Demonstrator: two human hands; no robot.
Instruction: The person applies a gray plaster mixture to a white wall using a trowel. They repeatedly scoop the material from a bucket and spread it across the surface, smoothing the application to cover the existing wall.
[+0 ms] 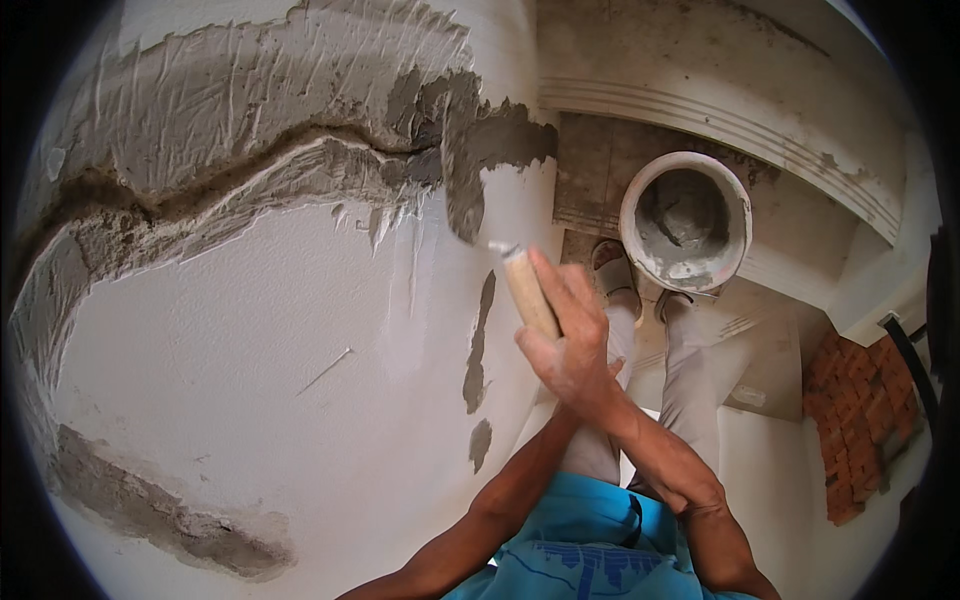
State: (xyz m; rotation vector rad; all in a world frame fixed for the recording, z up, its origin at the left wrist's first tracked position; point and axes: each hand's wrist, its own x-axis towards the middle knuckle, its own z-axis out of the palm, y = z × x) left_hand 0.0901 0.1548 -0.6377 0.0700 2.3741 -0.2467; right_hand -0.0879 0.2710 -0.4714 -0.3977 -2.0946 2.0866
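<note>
My right hand [570,335] is closed around the pale wooden handle [530,292] of a trowel. The trowel's blade [464,190], coated in grey mortar, lies up against the wall's corner edge. Wet dark mortar [512,138] is smeared there on both sides of the blade. My left forearm [505,490] crosses beneath my right wrist. Of my left hand [616,368] only a bit of finger shows past the right wrist; the rest is hidden.
A deep crack [150,205] runs across the white wall [250,310] from the left toward the corner. Beside my feet stands a round bucket [742,215] with grey mortar inside. Moulded ledges [720,110] curve at upper right. Exposed red bricks [858,415] show at far right.
</note>
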